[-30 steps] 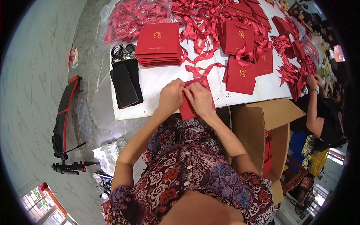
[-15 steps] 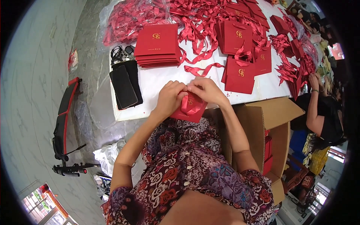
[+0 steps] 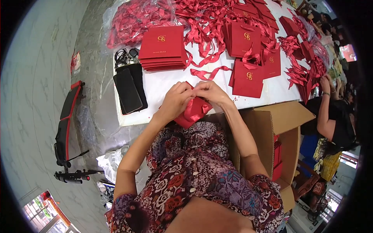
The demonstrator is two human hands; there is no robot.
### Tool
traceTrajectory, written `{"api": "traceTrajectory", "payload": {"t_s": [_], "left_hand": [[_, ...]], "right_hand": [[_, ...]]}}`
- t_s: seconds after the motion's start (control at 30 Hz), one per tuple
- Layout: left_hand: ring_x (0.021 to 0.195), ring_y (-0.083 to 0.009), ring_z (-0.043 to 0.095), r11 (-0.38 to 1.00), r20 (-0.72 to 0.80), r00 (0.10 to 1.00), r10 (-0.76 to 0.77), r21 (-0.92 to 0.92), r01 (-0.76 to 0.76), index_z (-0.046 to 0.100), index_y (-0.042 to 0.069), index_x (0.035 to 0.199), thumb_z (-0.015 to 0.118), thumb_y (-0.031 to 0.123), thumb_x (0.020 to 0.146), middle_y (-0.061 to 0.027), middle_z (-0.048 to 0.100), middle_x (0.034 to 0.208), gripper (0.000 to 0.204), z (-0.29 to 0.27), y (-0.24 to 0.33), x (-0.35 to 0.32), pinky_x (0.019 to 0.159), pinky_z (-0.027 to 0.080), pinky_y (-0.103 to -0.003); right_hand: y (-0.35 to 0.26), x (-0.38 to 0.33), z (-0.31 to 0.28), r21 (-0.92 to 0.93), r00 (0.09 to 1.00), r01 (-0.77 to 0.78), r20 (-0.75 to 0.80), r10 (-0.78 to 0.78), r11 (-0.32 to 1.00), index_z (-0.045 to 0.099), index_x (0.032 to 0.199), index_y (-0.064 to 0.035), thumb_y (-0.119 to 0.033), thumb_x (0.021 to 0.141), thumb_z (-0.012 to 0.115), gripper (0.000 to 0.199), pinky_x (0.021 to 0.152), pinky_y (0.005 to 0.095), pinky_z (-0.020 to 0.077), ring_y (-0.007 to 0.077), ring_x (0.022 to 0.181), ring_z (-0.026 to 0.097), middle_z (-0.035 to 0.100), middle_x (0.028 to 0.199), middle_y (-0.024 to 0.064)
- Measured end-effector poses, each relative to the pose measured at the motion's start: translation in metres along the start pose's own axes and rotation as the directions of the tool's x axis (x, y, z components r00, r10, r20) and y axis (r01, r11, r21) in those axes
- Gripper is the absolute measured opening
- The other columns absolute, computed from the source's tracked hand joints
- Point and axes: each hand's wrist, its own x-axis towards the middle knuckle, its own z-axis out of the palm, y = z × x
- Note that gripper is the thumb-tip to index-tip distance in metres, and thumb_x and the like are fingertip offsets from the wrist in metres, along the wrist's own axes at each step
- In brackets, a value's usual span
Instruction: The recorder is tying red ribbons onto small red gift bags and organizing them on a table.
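Note:
At the table's near edge both my hands are closed at the top of a small red paper bag (image 3: 185,121). My left hand (image 3: 176,99) grips the bag from its left side. Fingertips of my right hand (image 3: 211,93) pinch close against the left ones; what exactly sits between them is hidden, though a red ribbon (image 3: 193,111) loops down from there over the bag's front. Beyond my hands lies a loose red ribbon (image 3: 210,73) on the white table. A stack of flat red bags (image 3: 161,44) with gold print is at the far left.
A black phone (image 3: 128,91) on a dark cloth lies at left. More red bags (image 3: 247,79) with ribbons lie to the right, and a ribbon heap (image 3: 142,21) in clear plastic lies behind. An open cardboard box (image 3: 285,116) stands by my right arm. Another person's arm (image 3: 326,110) shows at far right.
The bag in my hands has turned and tilted, so its printed front no longer faces up plainly. The ribbon loop has shifted with it; my hands stay nearly in place.

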Motion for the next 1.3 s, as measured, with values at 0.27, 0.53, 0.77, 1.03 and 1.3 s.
{"api": "traceTrajectory", "payload": {"t_s": [0.27,0.53,0.77,1.03,1.3], "left_hand": [[0.086,-0.0290,0.059,0.998,0.010,0.999,-0.050,-0.025,0.050,0.064,0.005,0.089,0.069,0.002,0.081,-0.0104,0.058,0.089,0.009,0.008,0.000,-0.001,0.075,0.049,-0.038],[0.087,-0.0294,0.061,0.986,-0.109,0.982,-0.155,-0.080,0.146,0.066,0.004,0.090,0.071,0.002,0.080,-0.0110,0.059,0.089,0.012,0.017,0.003,-0.007,0.076,0.051,-0.036],[0.083,-0.0282,0.062,0.995,-0.066,0.993,-0.097,-0.034,0.095,0.064,0.002,0.091,0.070,0.000,0.080,-0.0126,0.059,0.092,0.013,0.007,0.003,-0.002,0.074,0.051,-0.036],[0.069,-0.0266,0.060,0.975,-0.088,0.973,-0.215,-0.077,0.208,0.061,0.001,0.086,0.073,-0.001,0.078,-0.0118,0.058,0.083,0.015,0.009,-0.005,0.001,0.064,0.049,-0.035],[0.073,-0.0319,0.061,0.951,-0.150,0.940,-0.306,-0.013,0.308,0.063,0.004,0.087,0.076,0.006,0.077,-0.0127,0.060,0.082,0.016,0.018,-0.026,-0.009,0.067,0.050,-0.040]], "right_hand": [[0.014,0.014,0.008,0.131,0.966,-0.090,-0.230,0.119,0.987,0.074,0.087,0.0002,-0.015,0.085,0.075,0.015,0.063,0.0219,0.0472,0.0075,0.068,0.060,0.069,0.077,0.0031],[-0.004,0.013,-0.010,-0.299,0.981,-0.089,-0.193,0.032,0.950,0.074,0.080,0.0002,-0.019,0.085,0.075,0.020,0.057,0.0224,0.0433,0.0048,0.062,0.056,0.066,0.068,0.0019],[0.009,0.013,-0.001,-0.098,0.999,-0.020,-0.050,0.015,0.995,0.075,0.082,0.0018,-0.018,0.085,0.076,0.020,0.058,0.0223,0.0455,0.0049,0.064,0.057,0.068,0.070,0.0015],[0.021,0.043,0.004,-0.174,0.892,0.030,-0.439,-0.105,0.984,0.072,0.075,-0.0006,-0.019,0.081,0.076,0.019,0.056,0.0226,0.0438,0.0074,0.061,0.057,0.067,0.067,0.0010],[0.001,0.007,-0.036,-0.457,0.771,0.035,-0.554,-0.315,0.889,0.072,0.084,-0.0020,-0.035,0.084,0.074,0.033,0.061,0.0305,0.0482,0.0141,0.062,0.061,0.067,0.066,0.0051]]}}
